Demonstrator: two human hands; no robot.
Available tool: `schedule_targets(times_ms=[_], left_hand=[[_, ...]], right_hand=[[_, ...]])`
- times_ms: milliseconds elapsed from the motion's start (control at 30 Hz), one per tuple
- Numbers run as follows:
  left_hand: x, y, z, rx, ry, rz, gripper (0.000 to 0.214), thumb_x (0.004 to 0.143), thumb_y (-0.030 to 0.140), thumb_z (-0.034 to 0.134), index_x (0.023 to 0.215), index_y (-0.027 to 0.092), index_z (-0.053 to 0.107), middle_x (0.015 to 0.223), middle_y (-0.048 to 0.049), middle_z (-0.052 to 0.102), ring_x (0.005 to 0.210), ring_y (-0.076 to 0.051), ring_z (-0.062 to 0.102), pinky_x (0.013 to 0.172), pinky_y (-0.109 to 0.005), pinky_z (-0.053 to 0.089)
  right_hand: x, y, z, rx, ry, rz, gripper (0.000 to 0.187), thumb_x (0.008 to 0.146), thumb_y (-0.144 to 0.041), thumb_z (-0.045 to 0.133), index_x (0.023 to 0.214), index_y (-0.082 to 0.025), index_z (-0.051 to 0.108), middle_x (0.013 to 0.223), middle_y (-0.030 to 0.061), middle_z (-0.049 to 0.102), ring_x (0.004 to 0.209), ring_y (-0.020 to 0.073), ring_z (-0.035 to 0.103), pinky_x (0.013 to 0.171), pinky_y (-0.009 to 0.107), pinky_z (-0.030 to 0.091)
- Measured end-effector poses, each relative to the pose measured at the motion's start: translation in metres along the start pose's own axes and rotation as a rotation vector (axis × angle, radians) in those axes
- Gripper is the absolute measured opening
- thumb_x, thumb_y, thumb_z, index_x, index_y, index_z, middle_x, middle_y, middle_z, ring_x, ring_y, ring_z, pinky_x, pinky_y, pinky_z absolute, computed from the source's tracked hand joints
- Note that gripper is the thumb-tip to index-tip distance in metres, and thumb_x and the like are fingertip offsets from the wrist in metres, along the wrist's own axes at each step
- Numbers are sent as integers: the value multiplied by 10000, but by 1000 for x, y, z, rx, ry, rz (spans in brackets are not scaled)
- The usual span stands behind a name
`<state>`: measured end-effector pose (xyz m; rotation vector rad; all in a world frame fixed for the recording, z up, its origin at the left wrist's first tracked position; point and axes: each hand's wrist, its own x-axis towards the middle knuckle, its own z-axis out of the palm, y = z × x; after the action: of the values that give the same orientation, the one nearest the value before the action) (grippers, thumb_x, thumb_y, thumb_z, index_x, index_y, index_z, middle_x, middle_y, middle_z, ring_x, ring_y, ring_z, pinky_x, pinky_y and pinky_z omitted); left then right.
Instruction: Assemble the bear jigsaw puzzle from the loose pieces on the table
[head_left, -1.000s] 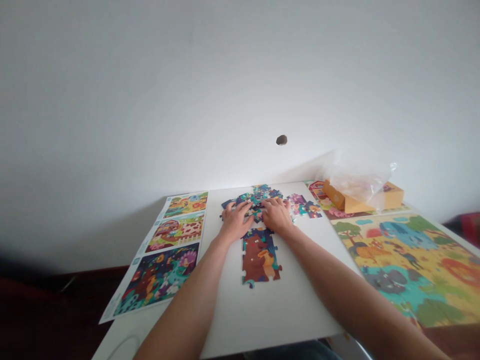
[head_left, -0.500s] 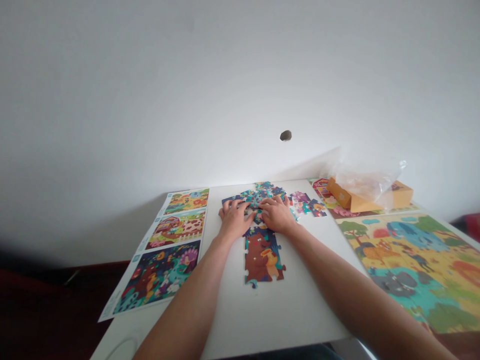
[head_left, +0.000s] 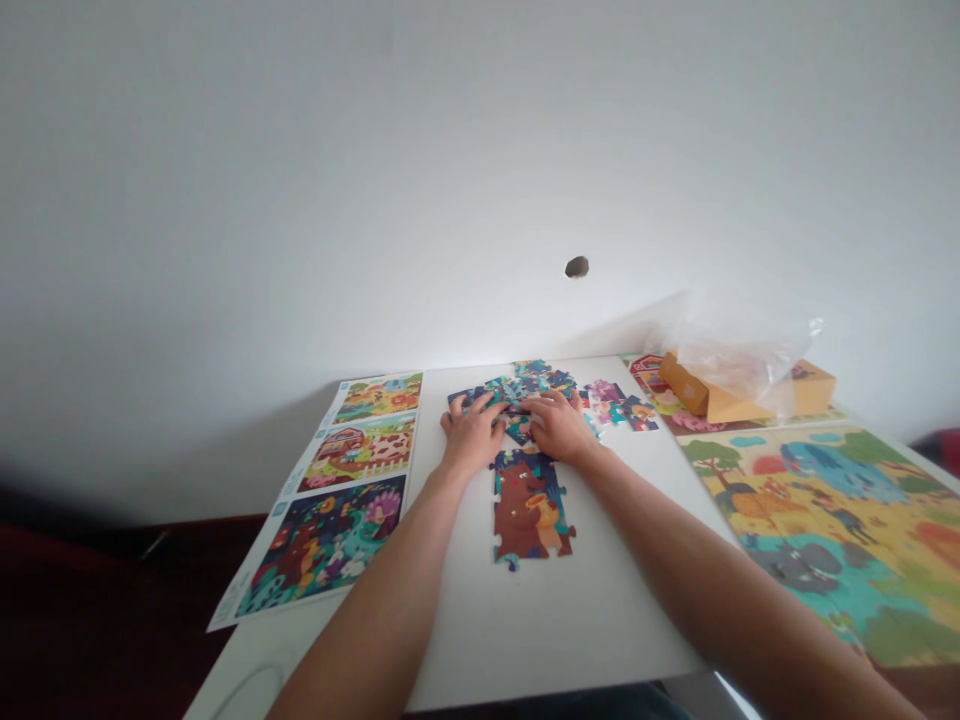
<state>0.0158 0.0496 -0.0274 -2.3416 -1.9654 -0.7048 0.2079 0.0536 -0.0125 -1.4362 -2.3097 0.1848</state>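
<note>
My left hand [head_left: 474, 438] rests on the left side of a heap of loose jigsaw pieces [head_left: 517, 428], fingers spread over them. On the heap's right side lies my right hand [head_left: 561, 428], its fingers stretched out toward the left hand. Both palms face down, and they cover part of the heap. Just below the hands is a joined strip of puzzle [head_left: 531, 510] showing a brown bear with a yellow horn. Right of my right hand, a few pieces with a purple pattern [head_left: 604, 392] and other colours lie on the white table [head_left: 480, 630].
A printed picture sheet [head_left: 319, 505] with three scenes lies along the table's left side. To the right is a finished animal puzzle [head_left: 825, 510]. Behind it, an orange box [head_left: 814, 388] and a clear plastic bag [head_left: 739, 350] rest on a farm-scene puzzle [head_left: 682, 415]. The wall [head_left: 375, 200] has a hole.
The view has shifted slightly. Both hands stay on the heap, with small finger movements; the bear strip lies as before.
</note>
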Motion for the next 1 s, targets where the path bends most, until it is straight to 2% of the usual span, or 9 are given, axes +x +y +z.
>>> schedule_targets(times_ms=[133, 200, 300, 367, 467, 600, 733, 867, 1000], left_hand=[[0, 0, 0, -21, -3, -10, 339, 892, 352, 553, 1199, 387, 691, 1437, 26, 544, 1268, -399, 370, 994, -603, 340], [0, 0, -1, -32, 7, -4, 329, 887, 349, 560, 1182, 387, 700, 1420, 26, 556, 1254, -386, 385, 995, -587, 347], [0, 1, -1, -32, 23, 1, 324, 886, 337, 559, 1172, 376, 706, 1408, 25, 564, 1248, -378, 386, 1003, -582, 350], [0, 1, -1, -18, 30, -18, 321, 880, 336, 563, 1163, 370, 712, 1405, 15, 564, 1248, -386, 375, 1000, -596, 351], [1, 1, -1, 7, 39, -71, 314, 872, 358, 573, 1148, 369, 722, 1402, -18, 557, 1258, -408, 349, 987, -626, 352], [1, 1, 0, 27, 53, -100, 325, 870, 383, 575, 1162, 373, 716, 1396, -45, 546, 1265, -419, 340, 990, -642, 349], [0, 1, -1, 40, 47, -114, 349, 873, 390, 568, 1196, 366, 700, 1414, -55, 527, 1261, -423, 342, 989, -644, 350], [-1, 4, -2, 73, 12, -73, 377, 895, 355, 544, 1250, 397, 663, 1498, -23, 451, 1309, -411, 309, 1016, -639, 332], [-3, 6, -1, 96, -24, -24, 395, 913, 304, 526, 1258, 456, 644, 1539, 19, 406, 1370, -400, 265, 1055, -636, 297]], right_hand=[[0, 0, -2, -7, 34, -8, 414, 884, -210, 487, 1258, -292, 644, 1323, 41, 636, 1249, 264, 476, 1151, 562, 187], [0, 0, -2, -27, 54, -19, 417, 924, -247, 460, 1312, -292, 609, 1392, 46, 584, 1299, 272, 433, 1148, 561, 194], [-1, -1, -1, -41, -2, -42, 474, 987, -411, 402, 1445, -311, 475, 1504, 49, 471, 1401, 320, 311, 1135, 639, 147], [-1, -2, 0, -39, -44, -29, 505, 1001, -488, 355, 1469, -317, 439, 1503, 52, 471, 1417, 339, 281, 1128, 673, 105], [-1, -2, 0, -45, -25, 20, 497, 999, -499, 364, 1446, -310, 472, 1441, 62, 533, 1391, 341, 308, 1130, 673, 70], [0, 0, -1, -60, 38, 59, 431, 977, -445, 436, 1365, -309, 567, 1326, 69, 611, 1314, 330, 382, 1129, 651, 94], [0, 1, 1, -80, 65, 59, 368, 956, -432, 478, 1253, -315, 662, 1311, 68, 605, 1278, 318, 405, 1130, 621, 122], [1, 3, 6, -51, 45, 20, 384, 936, -450, 518, 1283, -334, 638, 1414, 52, 546, 1309, 334, 382, 1120, 648, 113], [2, 5, 7, -20, 62, 8, 364, 935, -443, 530, 1255, -319, 651, 1341, 56, 612, 1263, 328, 438, 1114, 637, 130]])
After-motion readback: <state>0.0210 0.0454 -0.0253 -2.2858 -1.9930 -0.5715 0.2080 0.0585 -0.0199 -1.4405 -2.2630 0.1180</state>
